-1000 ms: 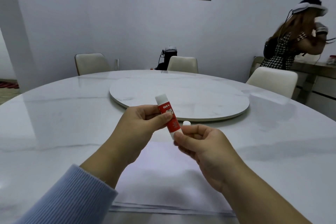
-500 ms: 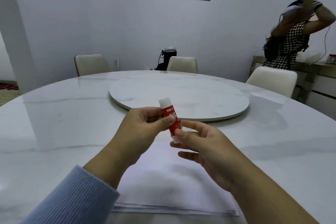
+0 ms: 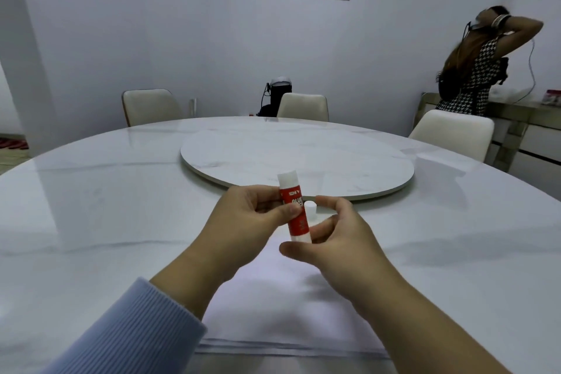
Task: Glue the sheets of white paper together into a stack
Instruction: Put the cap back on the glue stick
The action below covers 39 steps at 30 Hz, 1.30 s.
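Right hand (image 3: 331, 240) has opened since 0.5 s ago, small white cap (image 3: 310, 209) now showing at its fingertips. Left hand (image 3: 252, 222) pinches red-and-white glue stick (image 3: 295, 209), upright. Right hand loosely curled, thumb under the stick's base. White paper sheets (image 3: 288, 313) lie on white marble table (image 3: 91, 222) directly below both hands.

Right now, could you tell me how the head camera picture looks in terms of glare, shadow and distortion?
In the head view, wide-angle distortion bows the table edge and tilts the walls; the glossy top mirrors a pale wall reflection on its left side; both hands cast soft shadows over the paper; the left hand and glue stick read fairly sharp, while the right hand looks slightly soft.
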### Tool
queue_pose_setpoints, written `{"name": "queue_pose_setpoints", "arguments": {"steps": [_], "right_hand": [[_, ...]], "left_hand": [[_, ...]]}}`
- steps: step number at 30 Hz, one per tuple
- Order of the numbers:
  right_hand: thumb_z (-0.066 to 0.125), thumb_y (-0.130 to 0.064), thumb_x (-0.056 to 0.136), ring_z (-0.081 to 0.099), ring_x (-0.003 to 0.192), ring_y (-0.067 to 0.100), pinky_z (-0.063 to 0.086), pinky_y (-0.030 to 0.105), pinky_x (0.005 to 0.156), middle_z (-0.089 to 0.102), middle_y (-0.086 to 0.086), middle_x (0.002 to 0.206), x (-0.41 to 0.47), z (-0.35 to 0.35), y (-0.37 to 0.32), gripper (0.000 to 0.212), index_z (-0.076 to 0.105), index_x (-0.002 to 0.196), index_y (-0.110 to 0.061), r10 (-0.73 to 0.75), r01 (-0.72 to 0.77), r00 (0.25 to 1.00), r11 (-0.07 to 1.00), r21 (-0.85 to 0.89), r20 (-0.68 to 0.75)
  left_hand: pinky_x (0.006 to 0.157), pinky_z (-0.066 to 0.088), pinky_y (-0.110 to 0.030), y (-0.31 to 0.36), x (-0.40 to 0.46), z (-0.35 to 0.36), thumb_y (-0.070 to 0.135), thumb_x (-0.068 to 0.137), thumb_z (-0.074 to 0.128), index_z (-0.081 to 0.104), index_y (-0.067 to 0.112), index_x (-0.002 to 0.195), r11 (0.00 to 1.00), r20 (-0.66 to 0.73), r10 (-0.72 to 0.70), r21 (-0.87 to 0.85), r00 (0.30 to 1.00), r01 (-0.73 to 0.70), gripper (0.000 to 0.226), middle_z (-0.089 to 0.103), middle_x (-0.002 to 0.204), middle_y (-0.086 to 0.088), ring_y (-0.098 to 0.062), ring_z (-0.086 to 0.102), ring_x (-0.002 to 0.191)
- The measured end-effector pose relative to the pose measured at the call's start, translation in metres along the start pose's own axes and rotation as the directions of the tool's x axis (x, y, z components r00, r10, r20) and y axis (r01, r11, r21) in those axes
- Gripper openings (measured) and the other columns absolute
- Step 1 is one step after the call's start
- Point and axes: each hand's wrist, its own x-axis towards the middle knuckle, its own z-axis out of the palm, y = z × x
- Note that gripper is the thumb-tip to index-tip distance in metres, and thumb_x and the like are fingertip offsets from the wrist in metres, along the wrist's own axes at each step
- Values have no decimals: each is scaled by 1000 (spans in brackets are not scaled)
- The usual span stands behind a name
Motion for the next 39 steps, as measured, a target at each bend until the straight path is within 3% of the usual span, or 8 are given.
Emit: {"name": "queue_pose_setpoints", "arguments": {"steps": [4,8,13,17,21,25,36,39], "right_hand": [[81,-27,70,65,99,12,48,32,87,71,-6,102,1,-7,0,91,30,145,-30,23,-33,996,993,112,91],[88,-29,60,65,75,4,43,20,61,63,-10,75,0,1,0,84,41,130,-33,-39,38,999,998,-52,-35],[80,-28,72,67,93,7,45,27,83,74,-8,87,2,-9,0,84,34,142,-34,-39,36,998,997,74,43],[86,-27,61,64,80,5,44,18,63,65,-5,85,1,-3,-1,83,41,131,-37,-83,79,996,992,-101,-33],[80,-25,73,66,98,9,47,29,88,74,-7,95,2,-10,0,82,35,140,-35,-31,24,994,997,71,100],[87,-28,61,66,74,4,44,19,61,67,-8,76,1,-3,-2,78,45,126,-34,-58,54,998,992,-111,-33],[84,-28,64,62,75,3,42,17,58,61,-8,83,4,-3,1,72,44,123,-35,-47,48,999,990,-130,14],[77,-26,72,66,92,5,45,23,75,74,-10,86,6,-11,-1,73,41,136,-36,-26,22,996,998,55,79]], "left_hand": [[86,51,-29,0,2,-4,14,79,69,73,24,80,998,-22,-2,-56,1000,0,11,77,82,4,-9,71,83],[88,52,-32,-1,1,0,13,80,68,74,20,85,999,7,-14,-44,1000,14,10,77,84,1,-11,72,84],[88,52,-30,-2,3,-5,13,80,68,73,19,86,996,-15,-27,-85,1000,26,10,77,84,1,-10,72,84],[87,51,-32,-3,3,-1,15,79,69,74,20,89,999,7,-28,-35,1000,28,12,77,85,2,-11,71,86],[83,54,-25,-3,4,-4,13,79,68,73,24,81,994,-3,-33,-104,999,33,12,77,82,3,-9,72,83],[86,52,-31,-4,2,2,14,79,69,75,21,87,998,24,-35,-45,999,36,12,77,84,2,-11,72,85],[77,53,-21,-4,4,1,14,79,69,73,25,82,999,-11,-17,-52,1000,16,12,77,82,5,-7,71,82],[70,54,-15,-4,6,-5,12,78,69,72,21,83,989,-45,-31,-145,999,24,11,77,81,3,-9,72,81]]}}
